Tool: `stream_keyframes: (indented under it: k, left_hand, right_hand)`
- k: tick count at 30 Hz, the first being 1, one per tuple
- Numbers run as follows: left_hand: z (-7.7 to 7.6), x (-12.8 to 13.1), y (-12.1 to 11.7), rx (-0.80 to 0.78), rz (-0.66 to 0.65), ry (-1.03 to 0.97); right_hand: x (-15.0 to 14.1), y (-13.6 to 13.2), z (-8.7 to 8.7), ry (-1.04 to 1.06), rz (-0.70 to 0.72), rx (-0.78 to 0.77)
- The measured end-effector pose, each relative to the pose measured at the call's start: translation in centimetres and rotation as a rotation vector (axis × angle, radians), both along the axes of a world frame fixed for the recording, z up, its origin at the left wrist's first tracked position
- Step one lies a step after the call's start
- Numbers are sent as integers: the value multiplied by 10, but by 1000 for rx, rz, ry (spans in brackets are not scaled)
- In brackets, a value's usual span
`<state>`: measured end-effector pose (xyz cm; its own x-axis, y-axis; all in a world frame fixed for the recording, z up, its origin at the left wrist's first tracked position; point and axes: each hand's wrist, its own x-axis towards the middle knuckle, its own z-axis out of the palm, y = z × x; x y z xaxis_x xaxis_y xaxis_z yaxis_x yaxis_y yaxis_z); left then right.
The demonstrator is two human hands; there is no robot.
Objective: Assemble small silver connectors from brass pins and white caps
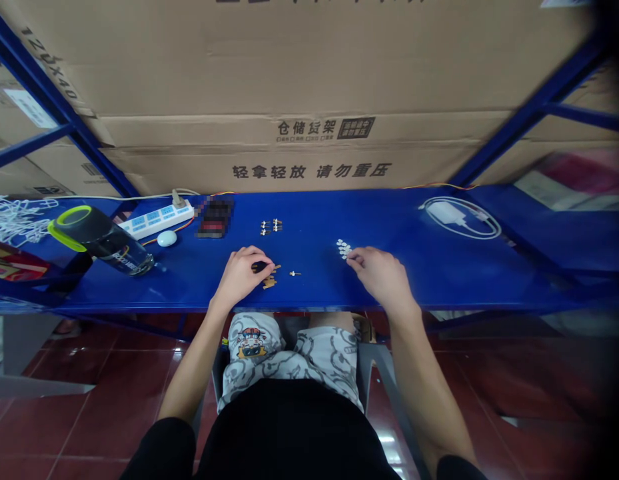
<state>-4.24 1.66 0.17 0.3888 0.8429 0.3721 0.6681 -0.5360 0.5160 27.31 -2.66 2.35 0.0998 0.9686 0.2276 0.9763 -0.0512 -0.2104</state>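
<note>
My left hand (245, 272) is over a small pile of brass-coloured, screw-like pieces (270, 283), its thumb and fingertips pinched together among them. What that pinch holds is too small to tell. My right hand (382, 273) reaches the near right edge of a cluster of small white pieces (343, 247). Its thumb and forefinger are closed at one of the white pieces. Between my hands lies a single brass-and-white assembled piece (295, 273). Farther back, several similar assembled pieces (270, 227) lie in two short columns.
A dark bottle with a green loop (109, 243), a white power strip (156, 220), a round white object (166, 238) and a blurred dark item (216, 217) stand at left. A white charger with cable (452, 215) lies right. Cardboard boxes (309, 80) back the blue shelf (389, 227).
</note>
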Motion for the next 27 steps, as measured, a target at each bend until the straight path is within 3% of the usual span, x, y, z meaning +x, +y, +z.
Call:
stream_keyframes:
  k: [11,16,23,27]
  left_hand:
    - [-2,-2,3,19,8,-94]
    - [-1,-6,5,-17,-30,-118]
    - [4,-4,4,-15,-52,-121]
    - [10,0,-2,33,-71,-168]
  right_hand:
    - [1,-2,10,-3,-61,-118]
    - [-8,-3,13,71,41,-79]
    - [-37,-3,14,575,334,76]
    - [-57,-2,6,769,406,137]
